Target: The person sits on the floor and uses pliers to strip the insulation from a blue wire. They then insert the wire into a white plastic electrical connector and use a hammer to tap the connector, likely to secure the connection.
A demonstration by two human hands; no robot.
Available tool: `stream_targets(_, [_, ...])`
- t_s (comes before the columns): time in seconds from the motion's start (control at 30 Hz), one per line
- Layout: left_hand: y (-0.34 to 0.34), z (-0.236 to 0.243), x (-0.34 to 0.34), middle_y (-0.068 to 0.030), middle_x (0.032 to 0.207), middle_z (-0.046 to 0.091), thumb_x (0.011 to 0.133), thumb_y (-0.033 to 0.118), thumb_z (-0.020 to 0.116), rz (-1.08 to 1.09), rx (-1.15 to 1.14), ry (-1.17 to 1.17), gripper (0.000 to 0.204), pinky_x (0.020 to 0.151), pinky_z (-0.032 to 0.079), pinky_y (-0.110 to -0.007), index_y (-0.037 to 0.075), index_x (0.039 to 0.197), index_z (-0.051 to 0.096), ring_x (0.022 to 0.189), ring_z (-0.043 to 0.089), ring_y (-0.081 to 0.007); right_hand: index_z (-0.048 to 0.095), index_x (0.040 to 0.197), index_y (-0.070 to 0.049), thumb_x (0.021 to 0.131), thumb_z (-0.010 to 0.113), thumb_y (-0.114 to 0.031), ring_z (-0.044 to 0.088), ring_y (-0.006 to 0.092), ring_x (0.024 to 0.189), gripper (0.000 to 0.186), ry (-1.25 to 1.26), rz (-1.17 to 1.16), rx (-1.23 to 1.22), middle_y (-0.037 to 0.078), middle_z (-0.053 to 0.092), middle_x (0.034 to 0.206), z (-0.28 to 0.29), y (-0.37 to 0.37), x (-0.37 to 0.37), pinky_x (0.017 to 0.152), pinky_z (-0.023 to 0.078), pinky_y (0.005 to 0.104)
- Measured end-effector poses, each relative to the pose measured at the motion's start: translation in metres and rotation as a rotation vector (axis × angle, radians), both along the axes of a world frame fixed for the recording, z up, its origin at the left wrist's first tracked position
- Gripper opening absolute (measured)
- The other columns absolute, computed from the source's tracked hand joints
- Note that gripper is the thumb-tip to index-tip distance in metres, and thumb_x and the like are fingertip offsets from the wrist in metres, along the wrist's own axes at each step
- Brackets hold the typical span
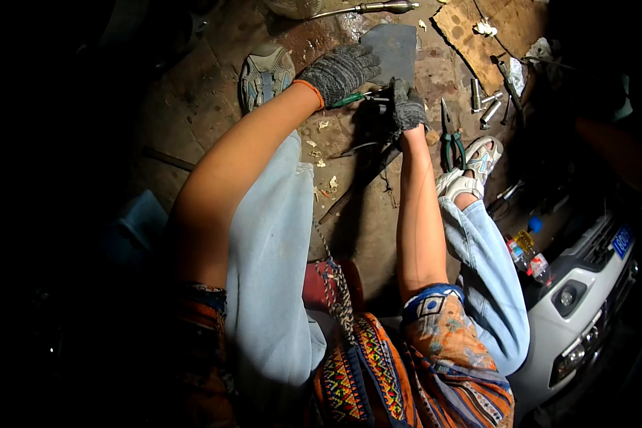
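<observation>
Dirt floor [378, 235], green-handled tool [351, 100] inside left grip [339, 71]

Both work gloves, left hand [339, 70] and right hand [407, 105], are grey speckled knit; the left has an orange cuff. The screwdriver handle [349, 99] beside the left glove is green. Pliers [451, 140] right of the right glove have green grips. Trousers [267, 242] are pale blue. The shirt [435, 357] shows an orange, blue and red geometric pattern. The floor [221, 107] is rusty brown.
</observation>
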State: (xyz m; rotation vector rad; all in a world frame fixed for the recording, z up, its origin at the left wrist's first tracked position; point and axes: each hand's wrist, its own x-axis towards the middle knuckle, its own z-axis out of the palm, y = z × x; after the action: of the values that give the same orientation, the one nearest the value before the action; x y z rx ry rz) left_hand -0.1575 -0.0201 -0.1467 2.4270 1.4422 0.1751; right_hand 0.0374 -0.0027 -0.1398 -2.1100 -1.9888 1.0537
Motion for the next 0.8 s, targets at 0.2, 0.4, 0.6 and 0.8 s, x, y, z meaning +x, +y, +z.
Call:
stream_targets(0.2, [0.003, -0.012, -0.006, -0.0105, 0.136, 0.041, 0.084, 0.008, 0.048, 0.026, -0.091, -0.133, 0.044, 0.104, 0.033, -0.036, 0.011, 0.127, 0.048, 0.122, 0.043, -0.0285, 0.061, 0.097, 0.004, 0.089, 0.031, -0.047, 0.053, 0.0442, 0.102, 0.060, -0.191, 0.478, -0.211, 0.029, 0.057, 0.103, 0.013, 0.062, -0.027, 0.087, 0.042, 0.0467])
stream_targets(0.4, [-0.002, -0.009, -0.005, -0.0136, 0.133, 0.043, 0.086, 0.010, 0.046, 0.192, -0.309, -0.341, 0.039, 0.102, 0.035, -0.035, 0.008, 0.125, 0.049, 0.119, 0.045, -0.0295, 0.054, 0.110, 0.001, 0.082, 0.046, -0.045, 0.057, 0.0424, 0.098, 0.055, -0.380, 0.176, -0.136, 0.027, 0.058, 0.105, 0.023, 0.061, -0.041, 0.085, 0.044, 0.0461])
stream_targets(0.6, [-0.006, -0.004, -0.008, -0.0204, 0.118, 0.053, 0.091, 0.033, 0.047, 0.329, -0.380, -0.564, 0.041, 0.097, 0.037, -0.038, 0.004, 0.119, 0.054, 0.111, 0.050, -0.0336, 0.047, 0.119, 0.003, 0.081, 0.047, -0.047, 0.056, 0.0418, 0.101, 0.062, -0.385, 0.135, -0.005, 0.027, 0.059, 0.108, 0.043, 0.054, -0.047, 0.087, 0.044, 0.0474])
stream_targets(0.8, [-0.002, -0.003, -0.008, -0.0202, 0.122, 0.051, 0.090, 0.040, 0.047, 0.332, -0.378, -0.451, 0.046, 0.100, 0.035, -0.040, 0.007, 0.121, 0.054, 0.115, 0.047, -0.0336, 0.047, 0.119, 0.004, 0.079, 0.046, -0.048, 0.054, 0.0412, 0.106, 0.066, -0.421, 0.208, -0.027, 0.029, 0.056, 0.110, 0.039, 0.046, -0.055, 0.090, 0.043, 0.0443])
